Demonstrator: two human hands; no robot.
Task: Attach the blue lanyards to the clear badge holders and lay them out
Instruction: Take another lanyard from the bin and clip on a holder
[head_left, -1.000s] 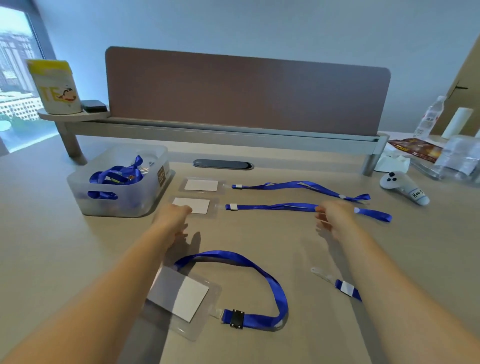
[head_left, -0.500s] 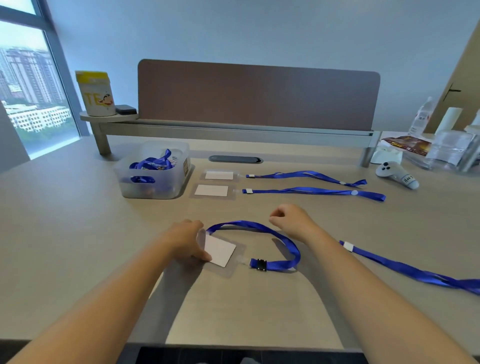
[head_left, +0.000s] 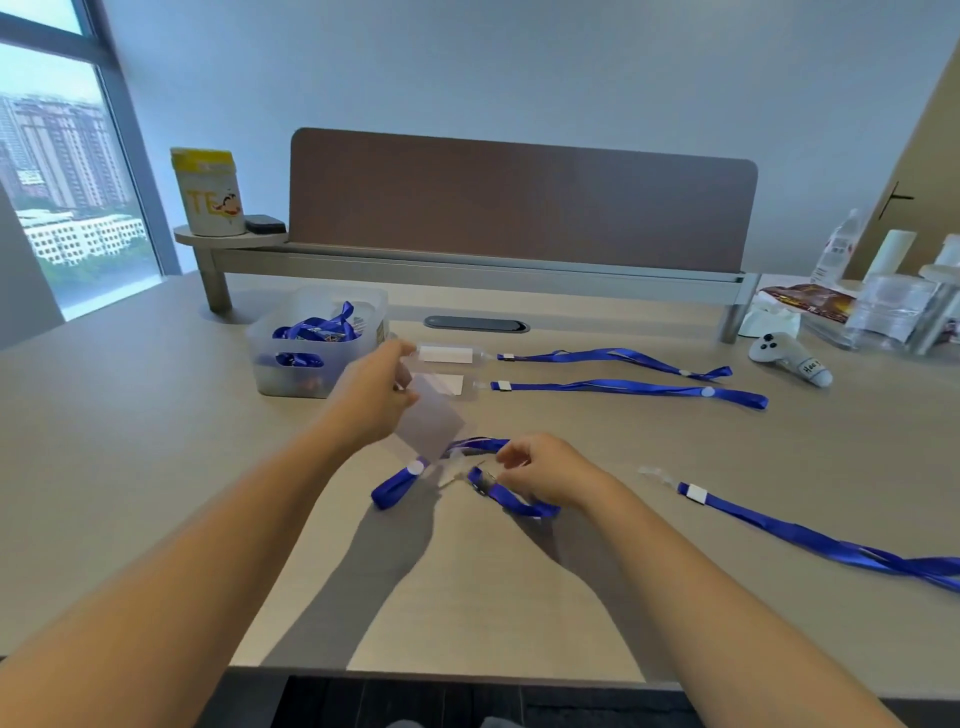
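- The left hand (head_left: 371, 400) has lifted the clear plastic badge holder with its white card (head_left: 428, 423) off the pale surface (head_left: 156, 441); half a second ago the holder lay flat under that hand.
- The right hand (head_left: 545, 470) now pinches the blue ribbon lanyard (head_left: 511, 499) near its clip end (the clip itself is blurred); earlier this hand rested curled beside the loop.
- The lanyard's loop, formerly open and round, is now bunched, one end trailing near left.
- My judgement: holder and clip are being brought together for the third attachment.
- Two finished sets (head_left: 597, 371) lie in rows at the far side, unchanged; a spare loose blue lanyard (head_left: 810, 538) waits at right, and a translucent bin of lanyards (head_left: 317, 348) sits far left.
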